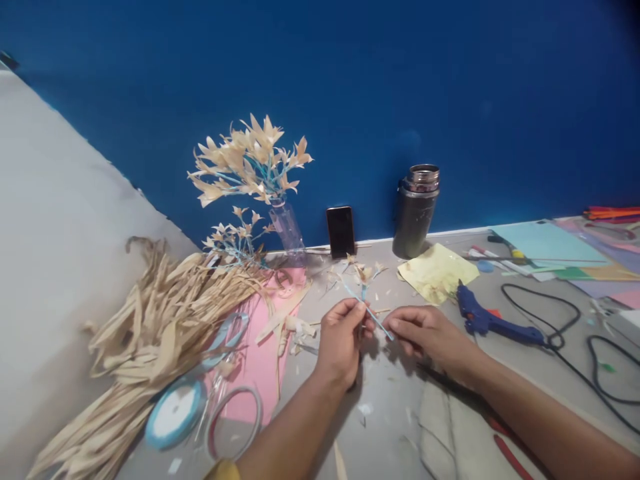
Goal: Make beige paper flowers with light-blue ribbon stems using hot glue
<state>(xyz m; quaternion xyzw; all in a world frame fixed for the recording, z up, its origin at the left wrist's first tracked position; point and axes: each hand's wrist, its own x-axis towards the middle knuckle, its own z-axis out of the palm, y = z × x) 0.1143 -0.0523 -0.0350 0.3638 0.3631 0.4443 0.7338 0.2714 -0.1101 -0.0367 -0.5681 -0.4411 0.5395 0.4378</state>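
My left hand [345, 333] pinches a small sprig of dried-husk flowers [366, 272] by its blue-wrapped stem [376, 319], the blossoms pointing up and away. The stem slants down to the right, its lower end beside the fingertips of my right hand [420, 331]. Those right fingers are closed together; whatever they may grip is hidden. Behind and to the left, a large bunch of similar cream flowers [250, 157] with blue stems stands in a clear plastic bottle [287, 230]. A smaller cluster of flowers [237, 237] sits low beside it.
Dried husks [170, 320] pile on the left by a blue ribbon roll [175, 413], a tape ring [257, 407] and pink paper [273, 373]. A phone [341, 231] and dark flask [416, 213] stand by the wall. Rightward lie yellow paper [440, 272] and a corded blue glue gun [500, 325].
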